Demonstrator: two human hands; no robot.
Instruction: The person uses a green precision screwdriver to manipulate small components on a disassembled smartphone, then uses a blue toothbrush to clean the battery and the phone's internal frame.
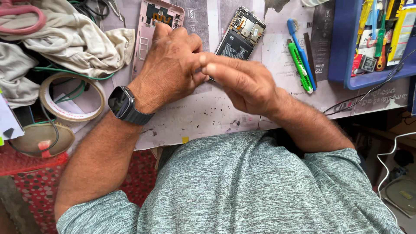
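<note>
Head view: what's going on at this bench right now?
A person works at a paper-covered bench with a phone taken apart. The left hand rests on the pink back cover; the right hand meets it fingertip to fingertip, blurred, so any small part between them cannot be made out. The opened phone body lies just beyond, with its battery showing. A blue brush and a green cutter lie to the right, and a tape roll to the left.

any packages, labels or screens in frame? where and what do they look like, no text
Watch screen: left wrist, dark, blank rounded rectangle.
Battery label: on the opened phone behind the hands, black with pale print.
Packets: in the blue tray, far right, yellow and red.
Printed sheets: covering the bench, grey-white, smudged.
</note>
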